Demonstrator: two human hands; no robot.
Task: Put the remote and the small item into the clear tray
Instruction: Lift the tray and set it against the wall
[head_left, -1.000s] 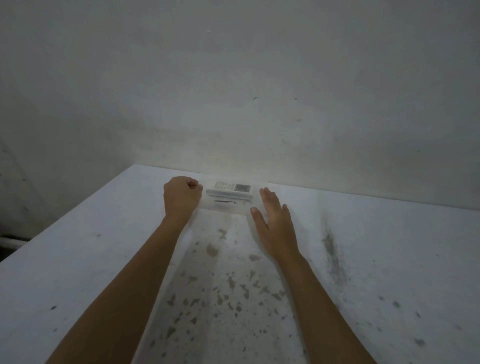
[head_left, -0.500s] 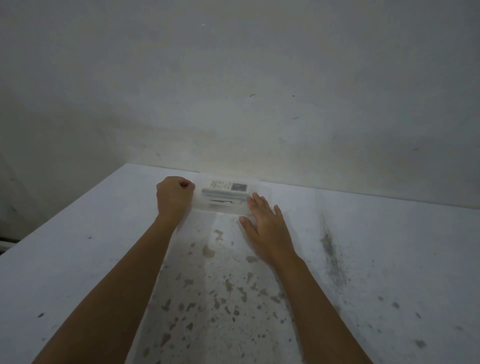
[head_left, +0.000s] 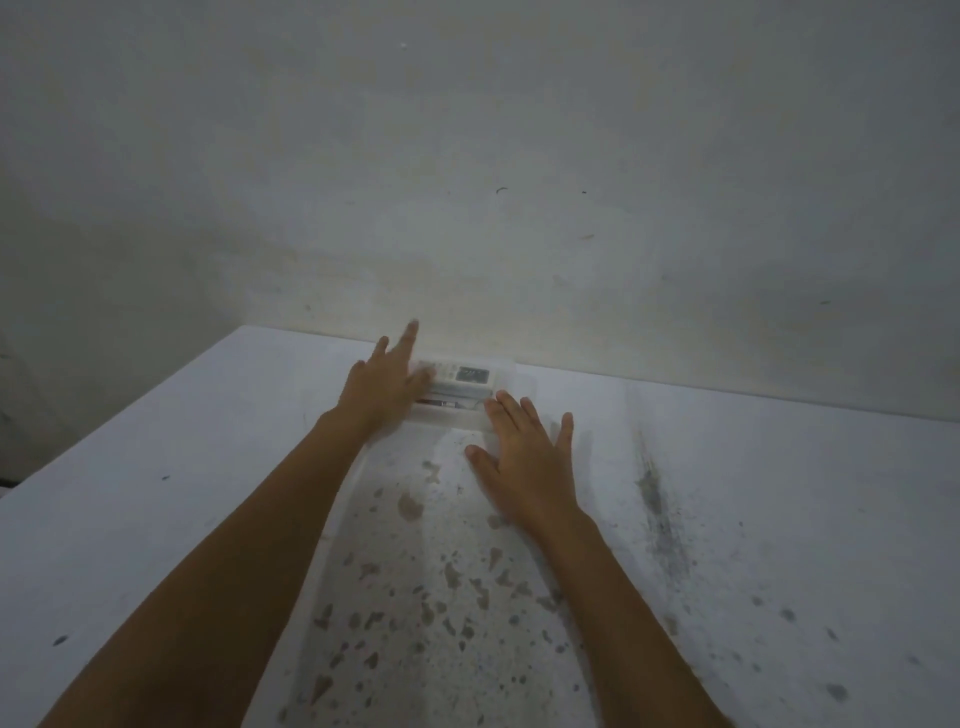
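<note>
A clear tray (head_left: 524, 387) sits at the table's far edge against the wall. A white remote (head_left: 465, 375) with a small dark display lies inside it. In front of the remote, also in the tray, lies a small dark item (head_left: 444, 402). My left hand (head_left: 387, 382) is at the tray's left end with fingers spread, its fingertips over the remote's left end. My right hand (head_left: 524, 462) lies flat and open on the table just in front of the tray, fingertips at its near wall.
The white table (head_left: 156, 467) has a worn strip speckled with dark spots running toward me between my arms. A dark smear (head_left: 657, 499) marks the surface to the right. A plain wall (head_left: 467, 182) rises right behind the tray.
My left hand was a closed fist beside the tray; it has opened and its fingers now stretch over the tray's left end. My right hand stays flat by the tray.
</note>
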